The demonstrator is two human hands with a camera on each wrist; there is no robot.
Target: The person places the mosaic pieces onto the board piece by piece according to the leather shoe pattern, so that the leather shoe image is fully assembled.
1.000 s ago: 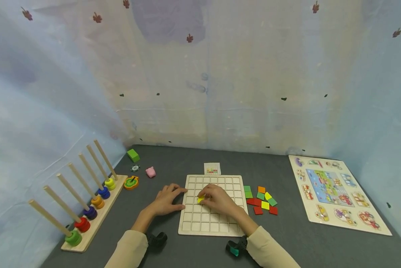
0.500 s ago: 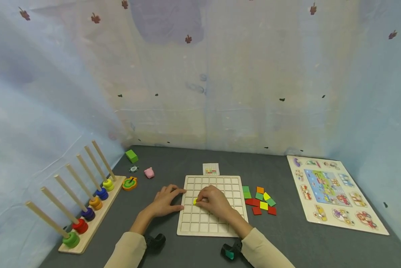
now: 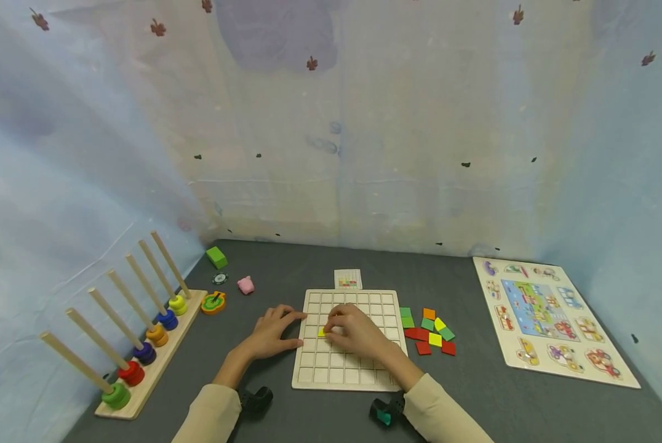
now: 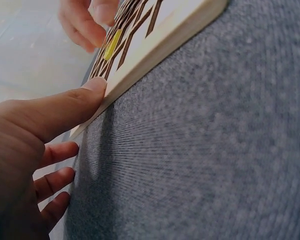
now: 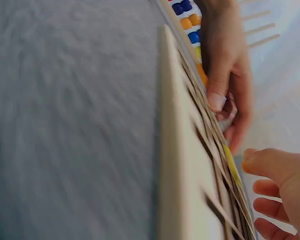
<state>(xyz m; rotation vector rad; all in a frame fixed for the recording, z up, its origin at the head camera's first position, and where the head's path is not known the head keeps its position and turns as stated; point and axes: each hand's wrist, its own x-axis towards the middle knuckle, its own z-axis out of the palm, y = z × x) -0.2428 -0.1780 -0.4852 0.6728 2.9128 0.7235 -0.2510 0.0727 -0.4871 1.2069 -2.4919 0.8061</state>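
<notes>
The fingers (image 3: 339, 315) of the right hand (image 3: 358, 332) curl down over the grid board (image 3: 349, 339) in the head view, their tips at a yellow tile (image 3: 322, 332) that lies in a cell near the board's left side; whether they pinch it or only touch it cannot be told from here. The left hand (image 3: 270, 332) lies flat on the grey table (image 3: 475, 381) with fingers straight and slightly spread, tips against the board's left edge. One small pattern card (image 3: 347, 279) sits just behind the board. Right of the board lies a loose heap of tiles (image 3: 427, 330): about four green, four red, two yellow and one orange. One picture puzzle (image 3: 547, 320) lies well to the right. At the left stands one peg rack (image 3: 143, 344) with six sticks, each carrying one ring, and near it a green block (image 3: 217, 257), a pink piece (image 3: 246, 285) and a round orange-and-green piece (image 3: 213, 303). Both forearms come in from below in cream sleeves (image 3: 209, 412). In the left wrist view, the left thumb (image 4: 65, 107) presses straight against the board's edge (image 4: 160, 50), three other fingers loosely spread below it; the yellow tile (image 4: 111, 44) sits in its cell beyond, with the right fingertips (image 4: 85, 30) just beside it. In the right wrist view, the board (image 5: 180, 165) runs edge-on, the yellow tile (image 5: 232, 167) lies flat in it, the right fingers (image 5: 270, 167) hover relaxed next to it, and the left hand (image 5: 230, 75) rests at the far edge.
</notes>
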